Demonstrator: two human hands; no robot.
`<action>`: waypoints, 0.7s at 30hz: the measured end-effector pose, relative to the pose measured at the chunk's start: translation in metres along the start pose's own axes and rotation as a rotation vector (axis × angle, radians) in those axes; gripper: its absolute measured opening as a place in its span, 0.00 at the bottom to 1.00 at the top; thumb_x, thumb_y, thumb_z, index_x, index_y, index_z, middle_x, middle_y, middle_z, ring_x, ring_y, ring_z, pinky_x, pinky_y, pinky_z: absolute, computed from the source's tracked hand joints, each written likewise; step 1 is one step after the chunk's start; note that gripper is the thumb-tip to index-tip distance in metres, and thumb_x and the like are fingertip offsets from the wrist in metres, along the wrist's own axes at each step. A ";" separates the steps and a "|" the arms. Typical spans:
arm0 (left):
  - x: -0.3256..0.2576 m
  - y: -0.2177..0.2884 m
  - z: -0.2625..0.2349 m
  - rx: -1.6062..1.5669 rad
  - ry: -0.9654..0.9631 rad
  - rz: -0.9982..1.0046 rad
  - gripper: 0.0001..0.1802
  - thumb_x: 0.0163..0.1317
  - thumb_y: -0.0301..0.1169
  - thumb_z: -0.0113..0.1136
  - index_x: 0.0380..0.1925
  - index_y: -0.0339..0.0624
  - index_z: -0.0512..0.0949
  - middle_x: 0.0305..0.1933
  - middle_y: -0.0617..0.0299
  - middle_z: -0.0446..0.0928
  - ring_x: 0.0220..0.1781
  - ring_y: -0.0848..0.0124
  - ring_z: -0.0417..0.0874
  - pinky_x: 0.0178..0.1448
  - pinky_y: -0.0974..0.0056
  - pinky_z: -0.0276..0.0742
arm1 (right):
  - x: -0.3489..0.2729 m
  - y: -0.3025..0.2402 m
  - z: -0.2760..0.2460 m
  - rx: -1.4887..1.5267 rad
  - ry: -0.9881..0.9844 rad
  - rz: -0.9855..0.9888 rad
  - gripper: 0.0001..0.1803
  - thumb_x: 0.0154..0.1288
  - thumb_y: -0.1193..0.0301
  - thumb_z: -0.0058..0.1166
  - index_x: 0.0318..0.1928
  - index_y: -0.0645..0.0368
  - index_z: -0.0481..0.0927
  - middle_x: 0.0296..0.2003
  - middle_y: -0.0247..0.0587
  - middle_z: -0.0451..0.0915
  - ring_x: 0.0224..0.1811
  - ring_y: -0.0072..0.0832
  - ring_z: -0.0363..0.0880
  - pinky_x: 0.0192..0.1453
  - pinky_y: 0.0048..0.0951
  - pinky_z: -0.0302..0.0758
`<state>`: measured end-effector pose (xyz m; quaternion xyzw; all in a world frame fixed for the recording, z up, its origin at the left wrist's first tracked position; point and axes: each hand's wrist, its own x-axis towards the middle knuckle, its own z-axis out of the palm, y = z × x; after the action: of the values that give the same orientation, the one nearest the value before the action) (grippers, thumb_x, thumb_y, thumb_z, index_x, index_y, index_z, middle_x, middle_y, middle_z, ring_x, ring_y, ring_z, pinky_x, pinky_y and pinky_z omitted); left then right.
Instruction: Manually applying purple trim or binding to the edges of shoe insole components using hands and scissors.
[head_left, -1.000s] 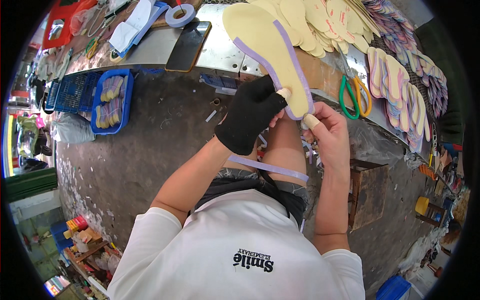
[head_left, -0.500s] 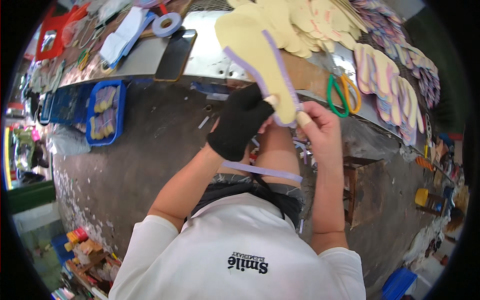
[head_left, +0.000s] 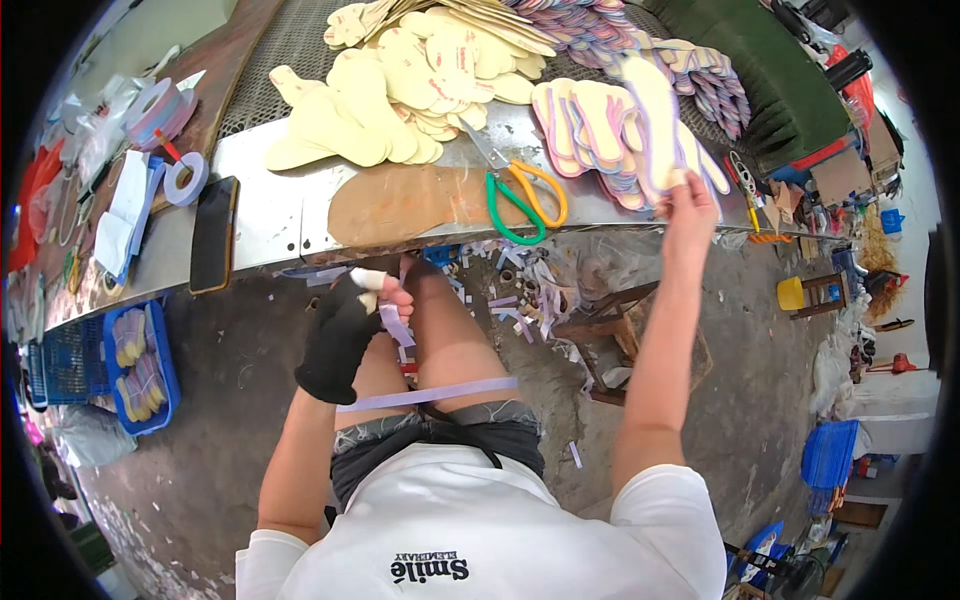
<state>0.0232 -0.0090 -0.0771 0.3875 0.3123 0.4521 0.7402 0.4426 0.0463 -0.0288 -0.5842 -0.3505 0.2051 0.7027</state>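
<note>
My right hand (head_left: 692,208) reaches out to the right side of the bench and grips a cream insole with a lilac edge (head_left: 652,115), laying it on the stack of finished insoles (head_left: 600,130). My left hand (head_left: 352,322), in a black fingerless glove, stays low over my knee and pinches a lilac strip (head_left: 395,325). Another length of lilac strip (head_left: 430,394) lies across my lap. A pile of plain cream insoles (head_left: 400,80) covers the bench's middle.
Green and orange scissors (head_left: 520,195) lie by a brown cardboard sole (head_left: 400,205) on the metal bench edge (head_left: 270,215). A black phone (head_left: 213,234) and tape rolls (head_left: 165,110) sit left. A blue crate (head_left: 140,365) and a wooden stool (head_left: 610,330) stand on the floor.
My right hand has carried the lilac-edged insole away from my left hand to the stack on the right. My left hand has dropped to my knee, still holding strip.
</note>
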 end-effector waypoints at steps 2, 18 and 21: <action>-0.002 0.002 -0.001 -0.001 0.010 -0.004 0.14 0.61 0.31 0.49 0.44 0.35 0.73 0.42 0.53 0.77 0.45 0.64 0.79 0.49 0.62 0.76 | 0.052 0.001 -0.035 -0.174 0.030 -0.030 0.14 0.61 0.78 0.50 0.47 0.71 0.74 0.26 0.36 0.76 0.18 0.16 0.70 0.19 0.18 0.68; 0.036 0.039 -0.033 0.638 0.329 0.223 0.11 0.56 0.28 0.59 0.39 0.37 0.78 0.33 0.63 0.79 0.27 0.78 0.74 0.33 0.72 0.71 | -0.092 0.004 0.185 -0.526 -0.870 -0.375 0.12 0.55 0.72 0.59 0.39 0.63 0.78 0.26 0.31 0.78 0.23 0.16 0.71 0.29 0.19 0.68; 0.054 0.047 -0.043 0.909 0.404 0.427 0.11 0.53 0.28 0.59 0.38 0.39 0.78 0.33 0.60 0.79 0.29 0.72 0.76 0.36 0.68 0.71 | -0.104 0.007 0.249 -0.553 -0.789 -0.526 0.13 0.51 0.73 0.59 0.39 0.63 0.78 0.30 0.37 0.77 0.28 0.24 0.76 0.34 0.24 0.72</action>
<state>-0.0108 0.0668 -0.0645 0.6287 0.5270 0.4773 0.3150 0.1915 0.1442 -0.0438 -0.5186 -0.7624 0.1265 0.3657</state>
